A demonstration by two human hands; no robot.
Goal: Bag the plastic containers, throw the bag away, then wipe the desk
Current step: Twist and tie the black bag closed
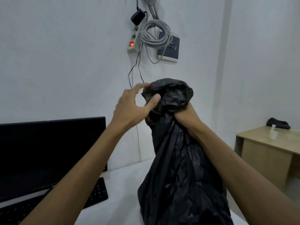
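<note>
We see the white desk (123, 184) carrying a dark flat monitor (48, 153) and black keyboard (95, 194) at its left edge, and the crumpled black plastic bag (181, 181) standing near its right edge. Our right hand (185, 117) clenches the bag's gathered neck, while our left hand (134, 106) pinches the bunched top between thumb and fingers

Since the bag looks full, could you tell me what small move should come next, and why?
Probably twist or knot the black trash bag: the right hand grips its gathered neck, the left hand pinches the loose top, and nothing ties it yet.
</note>
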